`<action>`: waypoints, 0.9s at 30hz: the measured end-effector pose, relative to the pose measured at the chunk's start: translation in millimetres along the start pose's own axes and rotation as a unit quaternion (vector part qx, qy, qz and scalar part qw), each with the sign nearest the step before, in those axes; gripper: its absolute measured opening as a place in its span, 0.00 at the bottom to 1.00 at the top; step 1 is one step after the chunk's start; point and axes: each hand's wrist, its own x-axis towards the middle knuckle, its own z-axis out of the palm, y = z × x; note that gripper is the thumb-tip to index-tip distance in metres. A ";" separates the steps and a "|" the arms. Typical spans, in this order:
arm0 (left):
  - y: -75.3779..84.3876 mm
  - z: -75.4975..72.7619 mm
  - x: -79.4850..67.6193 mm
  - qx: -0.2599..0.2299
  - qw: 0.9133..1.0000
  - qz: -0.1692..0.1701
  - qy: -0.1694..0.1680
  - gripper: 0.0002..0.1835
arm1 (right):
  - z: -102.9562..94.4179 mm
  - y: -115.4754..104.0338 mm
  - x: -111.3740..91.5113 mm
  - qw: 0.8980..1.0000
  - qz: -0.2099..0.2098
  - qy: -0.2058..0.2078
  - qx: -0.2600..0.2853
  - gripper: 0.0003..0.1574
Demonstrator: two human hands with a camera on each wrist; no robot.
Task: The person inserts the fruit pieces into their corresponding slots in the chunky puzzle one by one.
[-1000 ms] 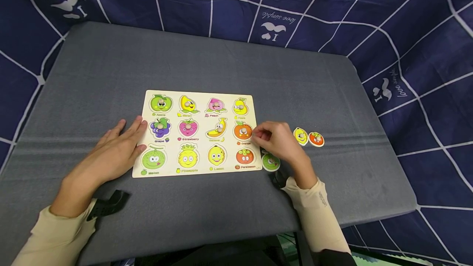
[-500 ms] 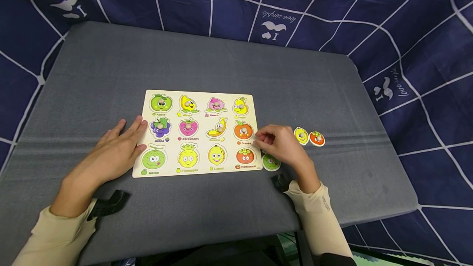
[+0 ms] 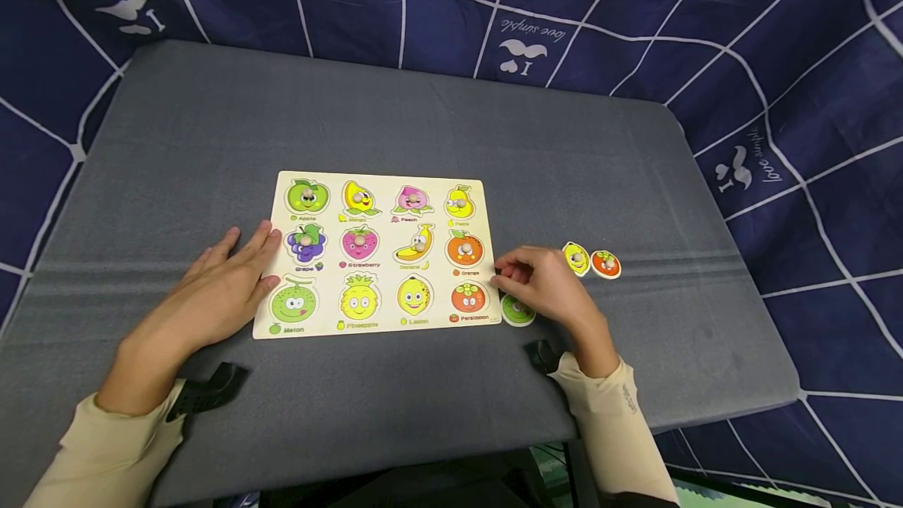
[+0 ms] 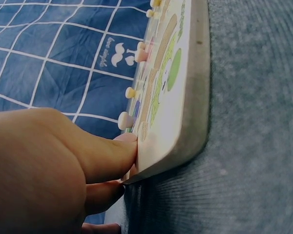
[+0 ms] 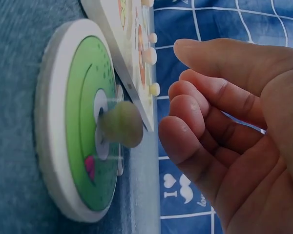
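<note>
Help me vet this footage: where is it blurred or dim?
Head view: board evenly lit, fairly sharp. Left wrist view: dimmer, the table blurred at right. Right wrist view: dimmer too, the knob on the melon piece blurred.

The right fingers (image 5: pixel 219 57) have drawn back from the orange piece (image 3: pixel 462 252).

Navy cloth (image 3: pixel 451 34) around the grey table (image 3: pixel 395 120) suggests a booth.

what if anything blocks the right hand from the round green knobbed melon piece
Nothing visible: the right wrist view shows open air between the bare right hand and the round, green, pale-knobbed melon piece.
</note>
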 end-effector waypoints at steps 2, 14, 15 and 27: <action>-0.8 0.3 -0.1 0.001 1.000 -0.001 -0.002 0.35 | -0.2 0.9 -1.4 1.000 0.001 0.000 0.006 0.07; -1.5 -0.3 0.6 -0.004 1.000 0.003 -0.006 0.35 | -0.4 7.1 -11.1 1.000 0.008 -0.002 0.006 0.08; -1.7 -0.4 0.6 -0.004 1.000 0.004 -0.007 0.35 | -0.5 7.7 -11.8 1.000 0.009 -0.004 0.004 0.08; -1.0 -0.8 0.7 -0.004 1.000 -0.001 -0.008 0.34 | -2.0 11.5 -19.2 1.000 0.013 -0.011 0.002 0.06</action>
